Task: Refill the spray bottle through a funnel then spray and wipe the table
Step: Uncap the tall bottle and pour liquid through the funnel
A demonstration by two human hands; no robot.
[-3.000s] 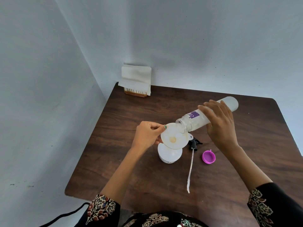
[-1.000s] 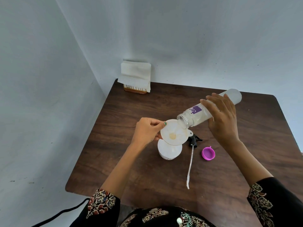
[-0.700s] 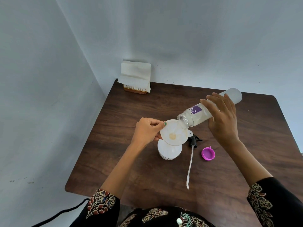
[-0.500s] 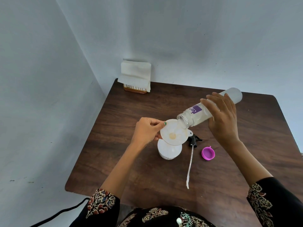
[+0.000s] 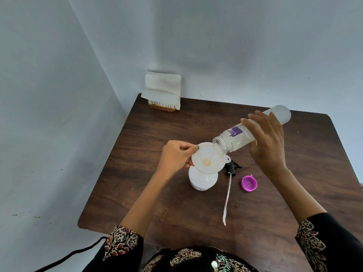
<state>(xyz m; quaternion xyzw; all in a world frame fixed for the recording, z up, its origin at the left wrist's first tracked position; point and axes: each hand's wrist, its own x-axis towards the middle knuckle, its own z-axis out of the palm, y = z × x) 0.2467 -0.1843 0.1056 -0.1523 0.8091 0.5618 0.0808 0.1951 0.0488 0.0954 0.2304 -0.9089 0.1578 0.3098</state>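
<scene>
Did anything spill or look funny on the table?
No spill shows. The sprayer head and pink cap lie loose on the table, taken off for refilling, so nothing looks wrong.

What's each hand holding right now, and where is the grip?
Left hand pinches the funnel at its rim. Right hand grips the tilted refill bottle around its middle body.

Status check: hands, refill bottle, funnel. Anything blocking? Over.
Left hand pinches funnel rim atop spray bottle. Right hand grips refill bottle, tilted, mouth over funnel. Sprayer head and purple cap lie beside, clear of the pour.
</scene>
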